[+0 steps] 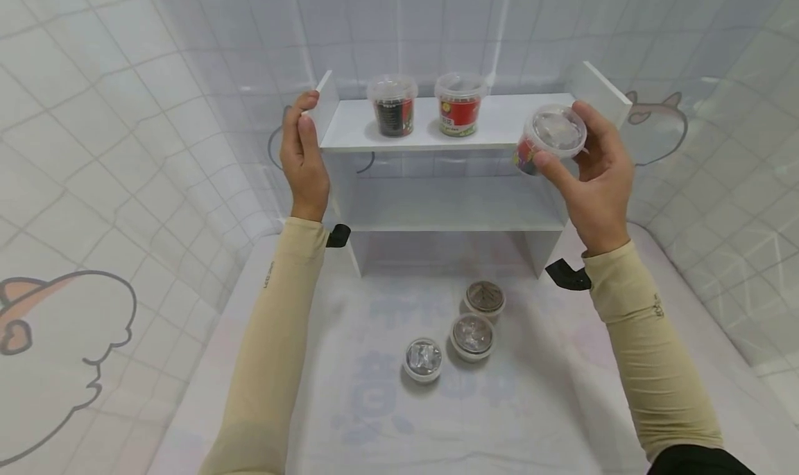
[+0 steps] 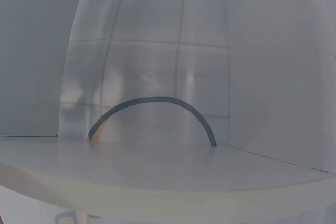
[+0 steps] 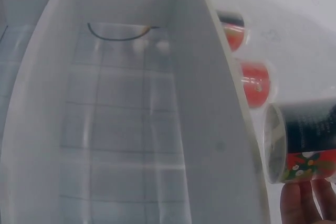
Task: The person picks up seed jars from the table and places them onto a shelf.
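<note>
On the table (image 1: 349, 419) before the white shelf (image 1: 456, 208), three lidded tubs (image 1: 473, 336) stand near each other. Farther, the left hand (image 1: 304, 166) rests against the shelf's left side panel (image 1: 326, 107) with fingers almost straight, while the right hand (image 1: 600, 180), half closed, pinches a clear-lidded tub (image 1: 554, 134) between thumb and fingers near the right end of the shelf's top board (image 1: 502, 118); whether they touch, I cannot tell. Farthest, upon this board, a dark-labelled tub (image 1: 393, 114) and a red-labelled tub (image 1: 460, 113) stand upright, apart.
</note>
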{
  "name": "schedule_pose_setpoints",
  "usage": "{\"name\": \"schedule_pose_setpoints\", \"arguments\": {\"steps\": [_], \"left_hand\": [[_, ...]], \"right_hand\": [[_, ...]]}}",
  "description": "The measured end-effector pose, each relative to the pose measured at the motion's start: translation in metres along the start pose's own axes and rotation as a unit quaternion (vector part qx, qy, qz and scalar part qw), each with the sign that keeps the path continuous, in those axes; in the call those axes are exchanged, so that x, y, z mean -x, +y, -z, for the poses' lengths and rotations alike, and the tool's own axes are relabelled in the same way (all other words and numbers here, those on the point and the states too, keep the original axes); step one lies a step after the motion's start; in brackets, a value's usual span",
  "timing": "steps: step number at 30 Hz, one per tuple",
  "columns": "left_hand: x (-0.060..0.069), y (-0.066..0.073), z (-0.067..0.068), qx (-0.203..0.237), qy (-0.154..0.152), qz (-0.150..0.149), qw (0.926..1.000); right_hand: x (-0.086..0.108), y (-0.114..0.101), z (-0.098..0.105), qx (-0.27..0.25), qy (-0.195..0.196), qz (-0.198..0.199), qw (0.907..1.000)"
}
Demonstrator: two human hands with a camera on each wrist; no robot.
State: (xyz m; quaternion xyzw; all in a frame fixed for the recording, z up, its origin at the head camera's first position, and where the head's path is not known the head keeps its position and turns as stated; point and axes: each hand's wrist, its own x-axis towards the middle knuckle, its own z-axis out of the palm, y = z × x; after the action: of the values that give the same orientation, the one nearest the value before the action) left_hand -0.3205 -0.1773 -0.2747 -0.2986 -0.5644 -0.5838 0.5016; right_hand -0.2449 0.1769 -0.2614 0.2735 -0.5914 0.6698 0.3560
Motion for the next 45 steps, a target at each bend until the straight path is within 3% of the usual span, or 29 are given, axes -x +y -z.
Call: {"name": "schedule_pose_setpoints", "arguments": {"steps": [6, 10, 17, 21, 30, 38, 45], "left_hand": [[-0.001, 0.002, 0.000, -0.005, 0.003, 0.009, 0.9999], [0.000, 0.001, 0.000, -0.008, -0.001, 0.002, 1.0000], [0.000, -0.001, 0.000, -0.007, -0.003, -0.006, 1.0000], [0.000, -0.002, 0.000, -0.007, -0.003, -0.008, 0.9999], [-0.001, -0.002, 0.000, -0.008, 0.001, -0.007, 0.9999], [-0.001, -0.001, -0.001, -0.013, 0.004, -0.007, 0.9999], [-0.001, 0.000, -0.001, -0.009, 0.007, 0.011, 0.9999]], "right_hand": [[-0.007, -0.005, -0.002, -0.010, 0.007, 0.003, 0.9999], [-0.013, -0.007, -0.002, 0.018, -0.008, 0.008, 0.9998], [-0.026, -0.005, -0.004, 0.015, -0.008, -0.044, 0.9989], [-0.031, -0.003, -0.005, 0.056, -0.019, -0.054, 0.9968], [-0.040, -0.007, -0.007, 0.168, -0.052, -0.080, 0.9811], [-0.050, -0.006, -0.005, 0.186, -0.066, -0.115, 0.9735], [-0.062, 0.011, 0.001, 0.215, -0.079, -0.157, 0.9608]]}}
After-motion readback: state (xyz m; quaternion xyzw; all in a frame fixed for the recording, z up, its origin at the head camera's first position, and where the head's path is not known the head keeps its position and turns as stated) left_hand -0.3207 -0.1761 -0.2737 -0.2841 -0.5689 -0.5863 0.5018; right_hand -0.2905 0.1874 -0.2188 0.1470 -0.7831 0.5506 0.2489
